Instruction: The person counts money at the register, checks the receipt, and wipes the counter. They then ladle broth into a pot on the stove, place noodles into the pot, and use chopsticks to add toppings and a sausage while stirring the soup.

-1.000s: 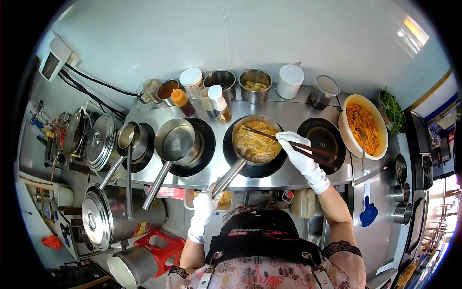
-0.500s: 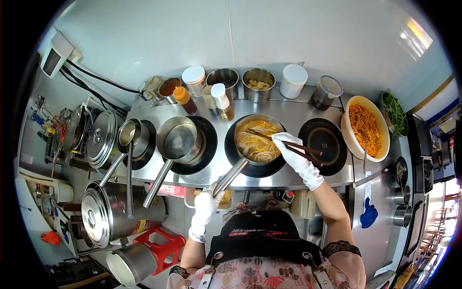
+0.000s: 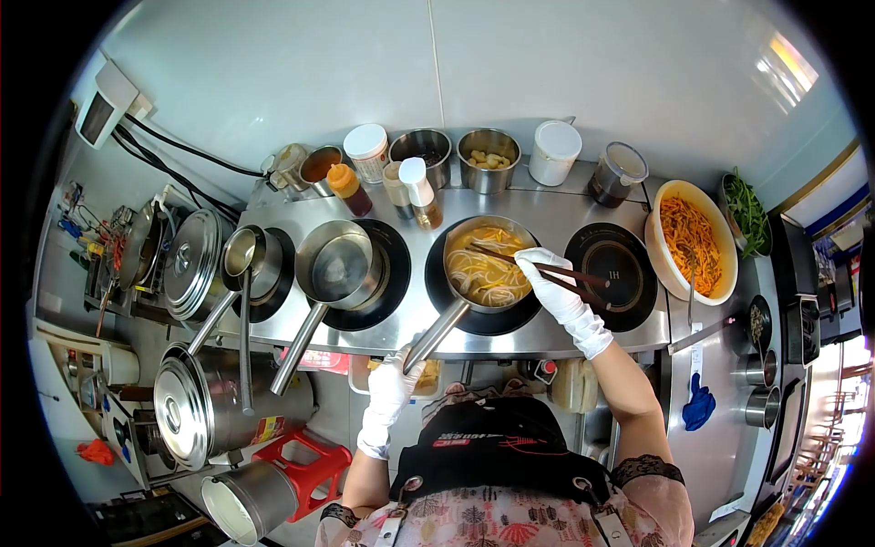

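Observation:
My left hand (image 3: 394,383), in a white glove, is closed around the handle end of a steel saucepan (image 3: 437,336). The pan rests on a round black hob, and noodles (image 3: 488,273) with yellow strips lie in broth inside it. My right hand (image 3: 547,275), gloved too, grips dark brown chopsticks (image 3: 572,273) at the pan's right rim. Their tips reach into the noodles; the rear ends point right and stand apart. A second saucepan (image 3: 339,263) with clear liquid sits on the hob to the left.
Sauce bottles (image 3: 349,187), white tubs (image 3: 555,153) and steel pots (image 3: 489,161) line the wall. A cream bowl of orange shreds (image 3: 691,239) stands right of the bare hob (image 3: 612,276). Farther left are a ladle (image 3: 245,337), lidded pots and a red stool (image 3: 305,469).
The rear ends of the chopsticks have shifted slightly in my right hand. My left hand and the saucepan stay where they were.

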A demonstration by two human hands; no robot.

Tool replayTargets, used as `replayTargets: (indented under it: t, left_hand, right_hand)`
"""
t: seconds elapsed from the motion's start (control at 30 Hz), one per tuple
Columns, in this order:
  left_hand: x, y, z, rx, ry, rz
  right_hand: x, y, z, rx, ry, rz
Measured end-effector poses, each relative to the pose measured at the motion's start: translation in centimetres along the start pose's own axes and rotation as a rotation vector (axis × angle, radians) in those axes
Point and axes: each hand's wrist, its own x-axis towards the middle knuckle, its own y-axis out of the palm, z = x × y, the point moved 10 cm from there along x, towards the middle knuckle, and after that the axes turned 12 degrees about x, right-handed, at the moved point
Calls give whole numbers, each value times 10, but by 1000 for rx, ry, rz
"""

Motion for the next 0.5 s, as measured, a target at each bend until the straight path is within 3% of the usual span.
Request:
replayTargets:
  t: [0.5]
  left_hand:
    - [1, 0, 0, -6, 7, -1]
  right_hand:
    - [6, 0, 7, -55, -68, -15]
